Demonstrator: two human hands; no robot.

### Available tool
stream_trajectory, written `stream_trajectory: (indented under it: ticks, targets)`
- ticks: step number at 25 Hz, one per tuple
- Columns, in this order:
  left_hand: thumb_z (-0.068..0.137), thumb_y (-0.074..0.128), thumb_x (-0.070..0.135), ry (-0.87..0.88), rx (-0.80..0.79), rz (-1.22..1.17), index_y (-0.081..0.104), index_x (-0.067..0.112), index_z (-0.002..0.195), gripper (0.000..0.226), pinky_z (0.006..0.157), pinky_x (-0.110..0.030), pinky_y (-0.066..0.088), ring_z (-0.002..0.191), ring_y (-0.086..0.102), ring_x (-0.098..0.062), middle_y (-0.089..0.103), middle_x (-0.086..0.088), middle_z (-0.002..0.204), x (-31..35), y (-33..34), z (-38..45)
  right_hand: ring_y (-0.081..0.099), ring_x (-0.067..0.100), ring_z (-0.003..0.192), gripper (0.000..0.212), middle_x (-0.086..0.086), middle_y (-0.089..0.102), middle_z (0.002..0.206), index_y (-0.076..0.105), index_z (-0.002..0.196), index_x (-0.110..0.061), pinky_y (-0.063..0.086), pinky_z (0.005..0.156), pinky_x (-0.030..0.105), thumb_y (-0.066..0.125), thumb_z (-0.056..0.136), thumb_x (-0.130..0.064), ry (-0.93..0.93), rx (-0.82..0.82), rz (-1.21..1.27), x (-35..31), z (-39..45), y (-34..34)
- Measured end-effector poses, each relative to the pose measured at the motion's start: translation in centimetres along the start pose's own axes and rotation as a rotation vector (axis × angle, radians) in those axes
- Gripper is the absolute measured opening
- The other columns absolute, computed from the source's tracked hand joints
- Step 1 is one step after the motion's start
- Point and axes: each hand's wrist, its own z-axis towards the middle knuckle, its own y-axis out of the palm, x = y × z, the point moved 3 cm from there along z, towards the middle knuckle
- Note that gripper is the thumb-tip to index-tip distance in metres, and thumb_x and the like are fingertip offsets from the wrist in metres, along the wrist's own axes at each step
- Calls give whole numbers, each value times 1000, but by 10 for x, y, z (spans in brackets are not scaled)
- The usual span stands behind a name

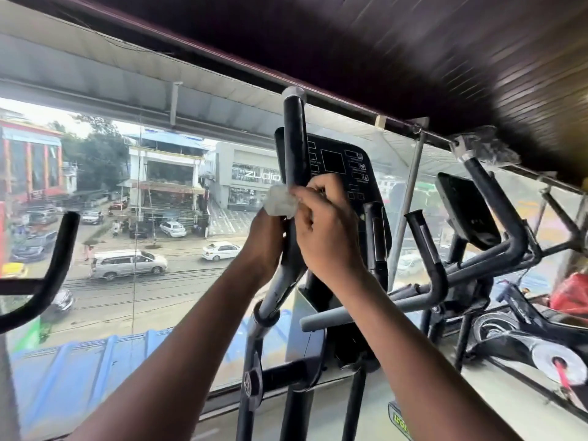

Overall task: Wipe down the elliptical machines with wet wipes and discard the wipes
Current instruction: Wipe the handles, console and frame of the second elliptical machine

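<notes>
Head view: both hands are raised to the upright black handlebar [294, 144] of the nearest elliptical machine [346, 173], which stands against a big window over a street. The left hand [265, 240] grips the bar from the left, its fingers curled round the tube. The right hand [321, 230] comes in from the right, its fingers [310, 194] pinched together on the wet wipe [280, 202], a small crumpled white wad pressed against the bar just above the left hand and just below the console's lower left corner. How much of the bar the wipe wraps I cannot tell.

To do this step well, I judge the wipe should be folded round the tube and drawn along its full length up to the taped cap [294, 94], with the left hand steadying the bar so it does not swing. A second elliptical [471, 211] stands to the right, apparently not yet wiped.
</notes>
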Motion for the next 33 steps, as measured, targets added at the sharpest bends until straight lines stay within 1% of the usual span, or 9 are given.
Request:
stream_trajectory:
  ticks: [2,3,6,9,12,17,21,27,33]
  targets:
    - [88,48,29,-36,-27,-36,50,16,83,15,52,-21,38,55,34,-13,29,-1,54,-1,6,-15,57,25,80,26,11,57,90,72,97,-5,50,71,32,53,79,-7,-108,-11,19,-2,-38,-2]
    - [93,48,30,-46,-28,-38,53,16,89,15,51,-20,40,53,37,-13,30,0,52,-2,7,-22,58,24,78,23,11,57,88,72,94,-5,50,70,31,56,78,-6,-133,-6,47,0,-54,-4]
    - [101,44,17,15,131,176,71,26,80,36,65,-24,48,61,61,-2,66,11,61,-18,-7,-36,49,6,72,13,13,57,88,73,92,-3,42,67,13,64,83,0,40,135,209,15,-54,-6]
    - [102,41,21,-15,205,213,68,24,79,37,73,-29,50,68,64,-5,70,6,72,-28,-16,-49,44,1,74,14,12,55,86,72,93,-2,34,72,5,66,82,5,138,186,246,12,-65,5]
    - [104,38,26,-51,167,136,71,24,69,49,77,-32,49,72,63,-16,65,-4,72,-35,-28,-55,46,7,68,21,9,51,82,75,93,-8,35,68,9,67,78,5,0,62,190,8,-100,9]
    - [104,36,36,-109,199,125,72,13,92,45,86,-34,46,89,67,-18,74,-8,92,-48,-38,-48,44,3,70,17,12,51,84,75,96,-6,39,65,15,63,87,3,83,276,180,6,-67,4]
    - [103,37,40,-98,122,13,76,14,90,48,82,-30,50,88,69,-20,74,-11,93,-52,-47,-53,52,16,69,31,10,49,85,76,100,-10,48,56,31,61,82,10,-81,104,56,8,-116,25]
    - [101,45,28,-105,317,11,63,13,93,25,59,-21,48,64,62,-6,65,5,76,-63,-58,-74,57,19,72,23,-1,45,92,66,98,-19,50,62,41,63,87,1,45,198,64,9,-119,33]
    - [84,61,14,-61,110,-51,61,10,84,3,64,-27,48,64,58,-14,62,-2,69,-84,-62,-83,51,4,88,31,8,51,97,73,105,-8,47,82,17,70,74,-6,334,165,183,-4,-156,55]
